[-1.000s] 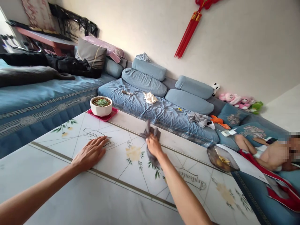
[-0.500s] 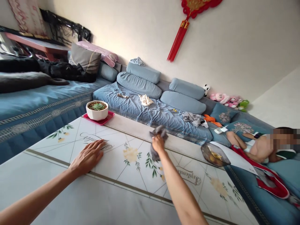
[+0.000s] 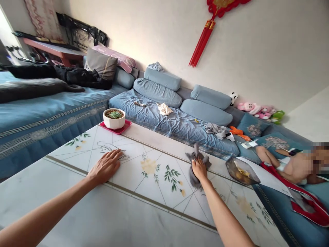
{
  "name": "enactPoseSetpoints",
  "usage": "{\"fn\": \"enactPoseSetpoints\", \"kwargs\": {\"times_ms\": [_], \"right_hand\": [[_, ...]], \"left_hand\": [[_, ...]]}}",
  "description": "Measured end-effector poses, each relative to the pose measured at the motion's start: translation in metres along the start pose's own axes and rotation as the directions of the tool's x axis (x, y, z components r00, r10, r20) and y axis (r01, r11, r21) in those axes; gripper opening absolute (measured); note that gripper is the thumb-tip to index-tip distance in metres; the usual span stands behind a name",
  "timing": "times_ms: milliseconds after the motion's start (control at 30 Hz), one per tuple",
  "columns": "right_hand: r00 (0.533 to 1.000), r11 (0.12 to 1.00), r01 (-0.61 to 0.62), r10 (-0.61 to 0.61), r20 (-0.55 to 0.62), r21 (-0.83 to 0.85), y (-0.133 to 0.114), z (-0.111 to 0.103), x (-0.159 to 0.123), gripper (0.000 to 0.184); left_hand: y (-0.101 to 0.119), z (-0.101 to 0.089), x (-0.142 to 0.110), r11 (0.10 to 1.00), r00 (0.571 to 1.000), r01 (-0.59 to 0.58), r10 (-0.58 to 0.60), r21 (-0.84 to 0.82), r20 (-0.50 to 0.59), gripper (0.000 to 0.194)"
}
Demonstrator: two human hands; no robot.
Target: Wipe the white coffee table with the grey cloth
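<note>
My left hand (image 3: 106, 167) lies flat on the marble-patterned table (image 3: 123, 219), fingers stretched out over the printed lettering of a floral table runner (image 3: 167, 197). Under my right hand (image 3: 199, 168) is a crumpled grey cloth (image 3: 194, 180), pressed against the tabletop near its far side. The fingers rest closed on the cloth, which bulges out around them. To the right of that hand sits a dark see-through bowl (image 3: 243, 171) with some yellow and brown items in it.
A white pot with a succulent (image 3: 114, 118) stands on a red tray (image 3: 125, 129) at the far left corner. Behind the table runs a blue sofa (image 3: 144, 113) with cushions and cloths. A person (image 3: 295, 163) reclines on the right. Black bags (image 3: 77, 76) lie at left.
My right hand has slid the grey cloth to the right along the table, closer to the bowl. The left hand stays flat in its place. The view has shifted slightly.
</note>
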State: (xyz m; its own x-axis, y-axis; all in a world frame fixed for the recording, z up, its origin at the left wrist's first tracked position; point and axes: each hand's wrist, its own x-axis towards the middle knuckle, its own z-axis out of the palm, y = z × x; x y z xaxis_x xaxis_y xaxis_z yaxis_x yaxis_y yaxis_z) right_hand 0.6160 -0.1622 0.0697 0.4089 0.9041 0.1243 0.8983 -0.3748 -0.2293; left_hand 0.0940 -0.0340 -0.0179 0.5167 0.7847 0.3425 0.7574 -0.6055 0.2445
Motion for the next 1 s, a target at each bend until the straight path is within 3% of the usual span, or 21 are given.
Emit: {"fn": "enactPoseSetpoints", "kwargs": {"times_ms": [67,100,167,233,300,367,433,467,500,567,600,667,733,767,833,900,933,1000], "right_hand": [[0.999,0.999,0.041,-0.041,0.008,0.009,-0.055,0.008,0.036,0.044],[0.995,0.995,0.098,-0.099,0.026,0.024,-0.090,0.016,0.040,0.042],[0.962,0.964,0.258,-0.263,0.074,0.072,-0.158,0.036,0.016,0.039],[0.890,0.897,0.423,-0.438,0.124,0.132,-0.201,0.058,-0.043,0.042],[0.796,0.813,0.548,-0.579,0.174,0.199,-0.198,0.077,-0.119,0.049],[0.720,0.735,0.613,-0.671,0.179,0.290,-0.147,0.086,-0.186,0.052],[0.774,0.774,0.560,-0.616,0.147,0.295,-0.070,0.080,-0.216,0.053],[0.855,0.842,0.477,-0.511,0.089,0.251,-0.032,0.071,-0.212,0.054],[0.925,0.910,0.367,-0.379,0.027,0.194,-0.001,0.061,-0.197,0.057],[0.993,0.992,0.121,-0.121,0.004,0.047,0.030,0.040,-0.139,0.062],[0.998,0.999,0.053,-0.053,-0.015,0.004,0.029,0.031,-0.104,0.064],[0.999,0.999,0.010,-0.012,-0.043,-0.035,-0.006,0.024,-0.037,0.068],[0.997,0.998,0.056,-0.058,-0.051,-0.043,-0.072,0.030,0.005,0.066],[0.993,0.993,0.111,-0.112,-0.041,-0.040,-0.110,0.038,0.011,0.063],[0.961,0.961,0.276,-0.276,0.002,-0.013,-0.182,0.057,-0.010,0.054],[0.889,0.891,0.453,-0.455,0.051,0.036,-0.225,0.075,-0.072,0.048],[0.846,0.849,0.525,-0.529,0.073,0.065,-0.229,0.082,-0.113,0.047],[0.722,0.729,0.670,-0.684,0.106,0.140,-0.197,0.086,-0.197,0.048]], "left_hand": [[0.002,-0.004,0.001,1.000,1.000,0.004,-0.004,-0.007,0.008,0.055],[0.003,-0.005,0.001,1.000,1.000,0.006,-0.006,-0.012,0.012,0.055],[0.003,-0.007,0.001,1.000,1.000,0.010,-0.009,-0.023,0.019,0.055],[0.004,-0.007,0.001,0.999,1.000,0.014,-0.013,-0.029,0.015,0.057],[0.005,-0.006,0.000,0.999,1.000,0.025,-0.025,-0.029,0.012,0.058],[0.007,-0.005,-0.001,0.999,0.999,0.038,-0.038,-0.028,0.019,0.058],[0.009,-0.004,-0.001,0.999,0.999,0.038,-0.037,-0.020,0.034,0.059],[0.009,-0.004,-0.001,0.999,0.999,0.035,-0.034,-0.013,0.038,0.059],[0.010,-0.005,0.000,0.999,0.999,0.032,-0.031,-0.005,0.038,0.059],[0.010,-0.006,0.001,1.000,0.999,0.030,-0.030,0.009,0.034,0.059],[0.010,-0.007,0.002,0.999,0.999,0.031,-0.031,0.013,0.034,0.059],[0.011,-0.009,0.002,0.999,0.998,0.033,-0.034,0.018,0.048,0.059],[0.011,-0.012,0.003,0.999,0.997,0.033,-0.034,0.016,0.065,0.059],[0.011,-0.013,0.002,0.999,0.997,0.035,-0.036,0.013,0.071,0.059],[0.012,-0.015,0.002,0.999,0.996,0.046,-0.047,0.013,0.081,0.059],[0.014,-0.016,0.001,0.996,0.994,0.085,-0.088,0.040,0.059,0.060],[0.015,-0.015,0.001,0.992,0.993,0.112,-0.114,0.063,0.037,0.061],[0.016,-0.013,-0.001,0.982,0.988,0.155,-0.156,0.106,-0.004,0.062]]}}
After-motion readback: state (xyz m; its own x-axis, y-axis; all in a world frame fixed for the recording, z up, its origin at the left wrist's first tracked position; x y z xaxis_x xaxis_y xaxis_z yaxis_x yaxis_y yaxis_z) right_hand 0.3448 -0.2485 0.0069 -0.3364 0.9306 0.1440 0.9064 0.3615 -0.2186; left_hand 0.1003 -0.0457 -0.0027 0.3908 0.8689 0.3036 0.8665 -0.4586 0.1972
